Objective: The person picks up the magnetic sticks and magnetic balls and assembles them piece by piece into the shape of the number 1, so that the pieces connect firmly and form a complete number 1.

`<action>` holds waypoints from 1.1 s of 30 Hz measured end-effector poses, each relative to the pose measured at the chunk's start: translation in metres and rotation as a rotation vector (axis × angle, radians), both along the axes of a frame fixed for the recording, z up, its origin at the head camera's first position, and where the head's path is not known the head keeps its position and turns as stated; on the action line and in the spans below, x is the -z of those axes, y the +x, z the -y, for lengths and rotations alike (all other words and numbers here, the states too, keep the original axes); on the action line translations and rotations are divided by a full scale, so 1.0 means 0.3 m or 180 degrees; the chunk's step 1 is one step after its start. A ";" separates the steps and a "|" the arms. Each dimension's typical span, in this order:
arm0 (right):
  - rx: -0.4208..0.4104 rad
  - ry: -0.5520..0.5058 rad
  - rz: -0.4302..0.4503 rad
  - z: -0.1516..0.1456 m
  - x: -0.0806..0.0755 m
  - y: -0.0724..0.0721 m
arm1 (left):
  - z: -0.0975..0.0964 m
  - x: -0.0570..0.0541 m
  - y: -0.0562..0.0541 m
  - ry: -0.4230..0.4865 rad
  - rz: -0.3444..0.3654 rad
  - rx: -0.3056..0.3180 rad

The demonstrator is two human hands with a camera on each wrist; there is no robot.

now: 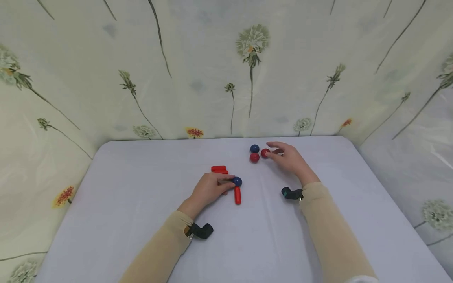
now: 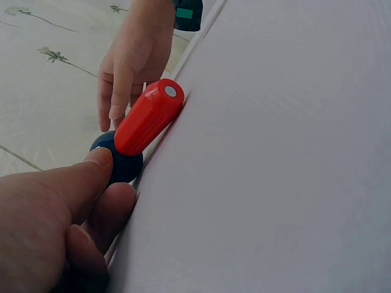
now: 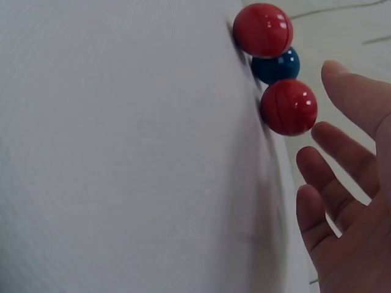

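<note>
In the head view my left hand (image 1: pixel 208 189) pinches a blue ball (image 1: pixel 238 181) between thumb and fingers. A red rod (image 1: pixel 237 195) joins that ball and points toward me; the left wrist view shows a grey disc on the rod's free end (image 2: pixel 170 91). Farther back on the right, my right hand (image 1: pixel 291 159) reaches over a red ball (image 1: pixel 265 153) with thumb and fingers spread. In the right wrist view the fingers are close to the nearest red ball (image 3: pixel 289 107); I cannot tell whether they touch it. Another red ball (image 1: pixel 254 157) and a blue ball (image 1: pixel 254 148) sit beside it.
Two more red rods (image 1: pixel 218 168) lie side by side just behind my left hand, partly covered by it. A white cloth covers the table (image 1: pixel 141 177). Its far edge meets a flower-patterned curtain (image 1: pixel 198 78) close behind the balls. Each wrist wears a small black camera (image 1: pixel 203 231).
</note>
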State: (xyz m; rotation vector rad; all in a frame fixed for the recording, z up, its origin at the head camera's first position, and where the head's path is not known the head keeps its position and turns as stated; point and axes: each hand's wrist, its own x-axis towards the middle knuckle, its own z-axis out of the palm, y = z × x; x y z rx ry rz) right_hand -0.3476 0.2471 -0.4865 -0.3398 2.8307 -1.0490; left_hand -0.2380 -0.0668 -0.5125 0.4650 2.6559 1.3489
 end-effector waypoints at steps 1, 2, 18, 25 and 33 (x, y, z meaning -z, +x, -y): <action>-0.0013 0.0018 0.0015 -0.004 0.005 -0.004 | 0.000 0.001 0.000 0.0000 0.0004 0.0000; -0.0040 0.0035 0.0026 -0.007 0.010 -0.007 | 0.000 0.001 -0.001 -0.0005 0.0007 0.0002; -0.0143 0.0081 0.0094 -0.017 0.039 -0.035 | -0.004 0.002 0.000 -0.0060 -0.0025 -0.0002; -0.0041 0.0106 0.0054 -0.011 0.039 -0.022 | -0.005 0.004 0.004 -0.0057 -0.0052 0.0002; -0.0042 0.0117 -0.0012 -0.020 0.038 0.013 | -0.002 0.011 0.004 -0.0066 -0.0089 0.0005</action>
